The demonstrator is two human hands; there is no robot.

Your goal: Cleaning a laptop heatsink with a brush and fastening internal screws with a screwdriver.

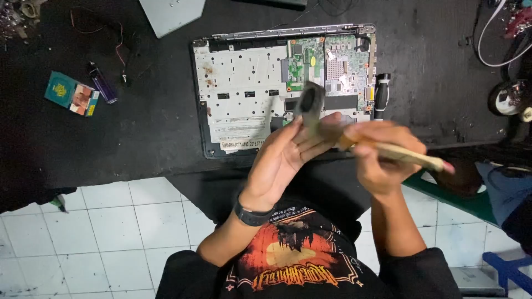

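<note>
Left hand (pixel 285 152) raised palm-up, fingers spread, dark band around wrist; right hand (pixel 382 155) fisted beside it, forearms angled inward.

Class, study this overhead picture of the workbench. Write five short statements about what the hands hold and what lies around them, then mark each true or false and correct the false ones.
1. The right hand grips a wooden-handled brush. True.
2. The left hand is clenched in a fist. False: its palm is open.
3. The opened laptop chassis shows a green circuit board. True.
4. A purple lighter lies right of the laptop. False: it lies to its left.
5. The left wrist wears a black wristband. True.
</note>
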